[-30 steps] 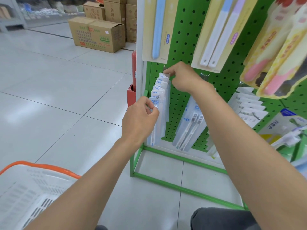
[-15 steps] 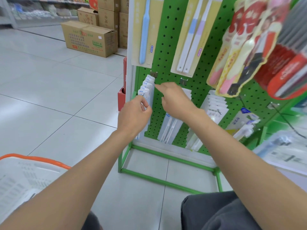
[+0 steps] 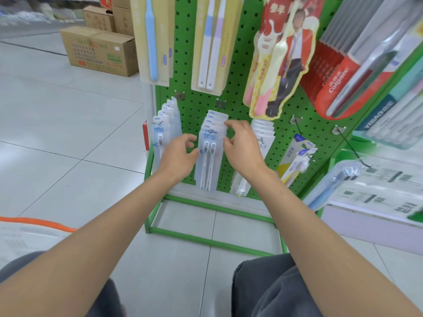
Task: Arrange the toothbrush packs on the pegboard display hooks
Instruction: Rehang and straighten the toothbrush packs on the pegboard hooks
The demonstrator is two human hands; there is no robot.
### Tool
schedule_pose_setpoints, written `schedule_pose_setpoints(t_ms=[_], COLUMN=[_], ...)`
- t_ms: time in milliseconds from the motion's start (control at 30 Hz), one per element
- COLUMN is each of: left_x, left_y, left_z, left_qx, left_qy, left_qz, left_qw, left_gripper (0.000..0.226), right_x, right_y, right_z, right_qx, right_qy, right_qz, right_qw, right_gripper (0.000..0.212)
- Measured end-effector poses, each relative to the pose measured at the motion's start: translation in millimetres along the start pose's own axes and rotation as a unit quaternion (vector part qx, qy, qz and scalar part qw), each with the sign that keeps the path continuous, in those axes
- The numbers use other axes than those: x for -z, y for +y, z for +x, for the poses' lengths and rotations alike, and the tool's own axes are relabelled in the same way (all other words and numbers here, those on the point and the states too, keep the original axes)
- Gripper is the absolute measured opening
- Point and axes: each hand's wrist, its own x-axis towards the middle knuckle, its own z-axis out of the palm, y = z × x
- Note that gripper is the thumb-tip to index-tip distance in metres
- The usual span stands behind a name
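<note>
Hands moved rightward, middle toothbrush packs (image 3: 209, 161) between left hand (image 3: 178, 156) and right hand (image 3: 242, 145)

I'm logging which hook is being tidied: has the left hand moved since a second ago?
Yes. The left hand has gone rightward along the pegboard, from the leftmost stack to the left edge of the middle stack.

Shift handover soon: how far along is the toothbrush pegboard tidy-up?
Looks done: the left stack hangs neatly on its hook. In hand: the left hand and right hand flank the middle stack, fingertips at its edges; whether they grip is unclear. Left: the white stack beside it seems untouched, and the far-right packs hang askew, likely needing straightening.
</note>
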Motion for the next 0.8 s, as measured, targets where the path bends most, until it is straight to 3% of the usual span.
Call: schedule_pose_setpoints(t_ms=[133, 267, 533, 800], left_x=[-15, -22, -17, -8], left_y=[0, 0, -4, -1], left_z=[9, 13, 7, -15], left_qx=[0.016, 0.030, 0.056, 0.050], left_qy=[-0.004, 0.007, -0.014, -0.108], left_qz=[-0.018, -0.047, -0.063, -0.128], left_qw=[1.000, 0.998, 0.996, 0.985], left_gripper=[0.034, 0.032, 0.036, 0.028], right_x=[-4, -9, -3, 2], right_y=[10, 9, 11, 21], right_z=[8, 10, 0, -25], right_qx=[-0.020, -0.013, 0.008, -0.054], right_qy=[-0.018, -0.028, 0.007, -0.071], right_qz=[0.026, 0.052, 0.041, 0.139], right_qw=[0.999, 0.998, 0.999, 0.986], right_gripper=[0.036, 0.015, 0.018, 0.014])
